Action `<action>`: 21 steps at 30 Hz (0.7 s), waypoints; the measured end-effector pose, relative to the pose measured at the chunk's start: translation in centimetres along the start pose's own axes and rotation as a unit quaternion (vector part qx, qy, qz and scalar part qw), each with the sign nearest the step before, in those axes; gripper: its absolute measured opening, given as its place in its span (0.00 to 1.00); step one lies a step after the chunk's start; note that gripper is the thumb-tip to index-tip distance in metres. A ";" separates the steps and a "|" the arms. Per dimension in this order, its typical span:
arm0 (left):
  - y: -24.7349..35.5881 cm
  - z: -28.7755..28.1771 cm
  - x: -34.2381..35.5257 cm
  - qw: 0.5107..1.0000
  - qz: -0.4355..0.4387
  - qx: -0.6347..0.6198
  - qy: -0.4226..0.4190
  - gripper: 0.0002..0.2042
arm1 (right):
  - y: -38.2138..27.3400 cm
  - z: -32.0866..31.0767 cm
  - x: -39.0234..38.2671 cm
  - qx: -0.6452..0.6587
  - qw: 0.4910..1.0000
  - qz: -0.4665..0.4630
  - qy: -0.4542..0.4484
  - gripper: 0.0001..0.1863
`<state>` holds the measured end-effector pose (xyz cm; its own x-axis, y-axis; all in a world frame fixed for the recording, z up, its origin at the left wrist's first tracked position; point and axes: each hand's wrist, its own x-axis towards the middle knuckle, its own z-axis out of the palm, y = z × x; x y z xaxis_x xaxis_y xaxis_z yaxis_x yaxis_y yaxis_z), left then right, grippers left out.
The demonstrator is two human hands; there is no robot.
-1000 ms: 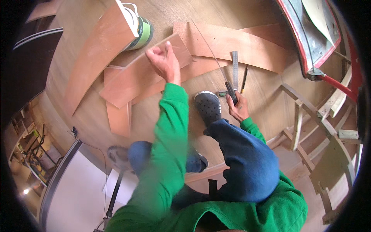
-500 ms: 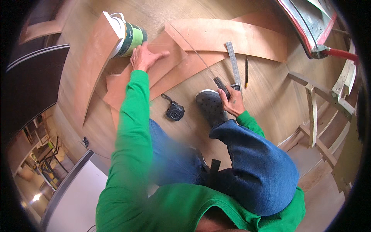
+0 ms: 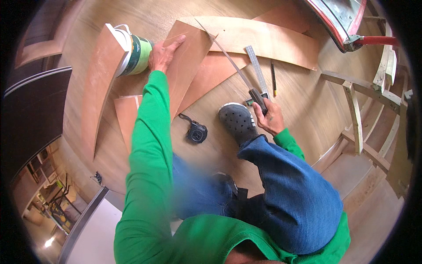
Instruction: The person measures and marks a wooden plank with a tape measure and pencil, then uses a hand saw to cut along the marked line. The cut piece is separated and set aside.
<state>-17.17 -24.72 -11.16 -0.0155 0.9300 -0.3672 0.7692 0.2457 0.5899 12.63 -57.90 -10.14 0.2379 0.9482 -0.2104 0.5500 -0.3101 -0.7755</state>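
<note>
My left hand [image 3: 162,55] has its fingers closed on the edge of an angled plywood board [image 3: 188,61], lying over other plywood strips [image 3: 281,39]. My right hand [image 3: 270,114] grips the dark handle of a long, thin-bladed saw [image 3: 257,100], whose blade reaches diagonally up toward that board. Just behind the saw lie a steel combination square [image 3: 256,66] and a dark pencil [image 3: 273,77]. A black tape measure [image 3: 197,131] sits left of my shoe [image 3: 236,121]. A curved plywood piece [image 3: 101,88] leans beside a green-and-white bucket [image 3: 138,56], left of my left hand.
A wooden frame [image 3: 354,114] of slats stands at the right. A red-edged metal piece with a red handle [image 3: 376,40] is at upper right. A dark panel [image 3: 35,110] and a white surface with dark rim [image 3: 92,229] are on the left.
My left hand moved from above the board toward the bucket and now holds the board, which has turned steeper. The tape measure, earlier behind my arm, shows. The saw stays in my right hand.
</note>
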 end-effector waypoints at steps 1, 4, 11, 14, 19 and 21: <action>0.1 0.4 0.0 1.000 -0.002 0.022 -0.004 0.49 | 0.2 -0.2 -0.2 -0.019 1.000 0.017 -0.007 0.24; -0.3 1.3 0.1 0.998 0.003 0.065 0.001 0.48 | 1.4 -0.5 -1.0 -0.056 0.998 0.003 0.015 0.25; -4.4 2.4 1.5 0.996 0.030 0.087 0.013 0.46 | 3.3 -1.3 -1.0 -0.049 0.999 0.008 -0.016 0.24; -5.2 2.9 2.0 0.995 0.043 0.090 0.022 0.46 | 3.3 -1.0 1.2 -0.035 0.999 0.009 -0.039 0.23; -4.9 2.8 2.2 0.992 0.000 0.126 0.006 0.48 | 2.8 0.8 4.4 -0.008 0.999 -0.032 -0.037 0.23; -4.8 2.8 2.3 0.993 0.009 0.119 0.004 0.49 | 2.5 1.7 5.0 -0.035 0.998 -0.030 -0.033 0.24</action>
<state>-19.14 -24.48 -16.84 -0.0057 0.9361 -0.3516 0.8981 0.1593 0.4098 13.83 -53.86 -14.10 0.1519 0.9669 -0.2052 0.6169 -0.2549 -0.7446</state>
